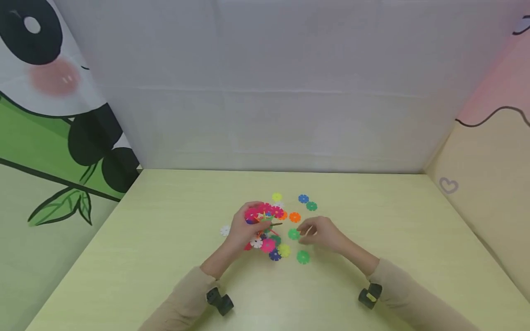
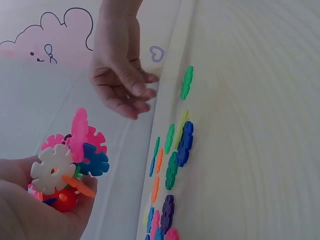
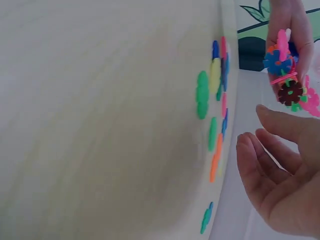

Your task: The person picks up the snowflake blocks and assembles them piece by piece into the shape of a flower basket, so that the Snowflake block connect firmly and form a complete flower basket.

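In the head view my left hand [image 1: 239,232] holds a cluster of interlocked plastic snowflake discs above the loose discs. The left wrist view shows the cluster [image 2: 56,167] in the palm, with white, pink, blue, orange and red discs joined at angles. A dark brown disc [image 3: 291,93] sticks out of its near end in the right wrist view. My right hand [image 1: 322,233] is to the right of the cluster, fingers loosely bent and holding nothing. Nearest to its fingertips in the head view is a green disc [image 1: 293,234].
Loose discs lie flat on the pale table [image 1: 165,266]: another green disc [image 1: 303,257], an orange disc [image 1: 295,217], a blue disc [image 1: 303,198], a yellow disc [image 1: 276,196] and a white disc [image 1: 225,230]. Several more lie under the left hand. A grey-white panel [image 1: 265,115] stands behind.
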A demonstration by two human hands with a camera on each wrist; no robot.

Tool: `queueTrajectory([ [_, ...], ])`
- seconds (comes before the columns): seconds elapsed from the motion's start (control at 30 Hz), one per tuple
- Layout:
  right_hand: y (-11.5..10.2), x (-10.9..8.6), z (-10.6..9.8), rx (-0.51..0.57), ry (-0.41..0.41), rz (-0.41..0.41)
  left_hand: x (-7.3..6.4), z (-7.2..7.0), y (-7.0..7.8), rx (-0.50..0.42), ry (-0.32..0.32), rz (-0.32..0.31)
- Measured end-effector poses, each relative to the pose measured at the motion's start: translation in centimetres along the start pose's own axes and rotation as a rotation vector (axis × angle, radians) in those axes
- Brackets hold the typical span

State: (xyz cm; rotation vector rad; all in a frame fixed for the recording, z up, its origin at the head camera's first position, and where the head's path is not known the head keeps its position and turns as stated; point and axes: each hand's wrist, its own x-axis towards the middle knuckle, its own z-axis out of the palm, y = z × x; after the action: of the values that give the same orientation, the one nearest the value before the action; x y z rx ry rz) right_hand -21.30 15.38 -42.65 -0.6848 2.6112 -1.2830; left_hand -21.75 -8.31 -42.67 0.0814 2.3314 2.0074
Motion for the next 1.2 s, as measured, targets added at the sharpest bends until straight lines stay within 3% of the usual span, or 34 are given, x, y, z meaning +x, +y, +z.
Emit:
queueTrajectory([
  [0.1, 1.4, -0.7, 0.2, -0.030, -0.122, 0.017, 0.0, -0.4, -0.2, -0.008, 0.004, -0.022],
  [0.23, 2.3, -1.3, 0.7, -0.051, -0.186, 0.020, -0.2, -0.6, -0.2, -0.029, 0.006, -0.034],
  [0.7, 2.3, -1.8, 0.8, -0.095, -0.175, -0.018, -0.4, 0.0, -0.1, -0.050, 0.021, -0.081],
  [0.83, 1.4, -1.6, 0.6, -0.066, -0.077, -0.017, -0.3, 0.5, 0.2, -0.086, 0.035, -0.093],
  [1.03, -1.4, -0.8, -0.2, 0.247, 0.220, -0.010, -0.1, 1.3, 0.9, -0.166, 0.051, -0.113],
  [1.13, -2.2, -0.3, -0.1, 0.340, 0.347, -0.025, -0.1, 1.6, 1.2, -0.189, 0.050, -0.111],
  [1.2, -2.5, 0.0, 0.1, 0.371, 0.390, -0.023, -0.2, 1.9, 1.3, -0.204, 0.047, -0.110],
])
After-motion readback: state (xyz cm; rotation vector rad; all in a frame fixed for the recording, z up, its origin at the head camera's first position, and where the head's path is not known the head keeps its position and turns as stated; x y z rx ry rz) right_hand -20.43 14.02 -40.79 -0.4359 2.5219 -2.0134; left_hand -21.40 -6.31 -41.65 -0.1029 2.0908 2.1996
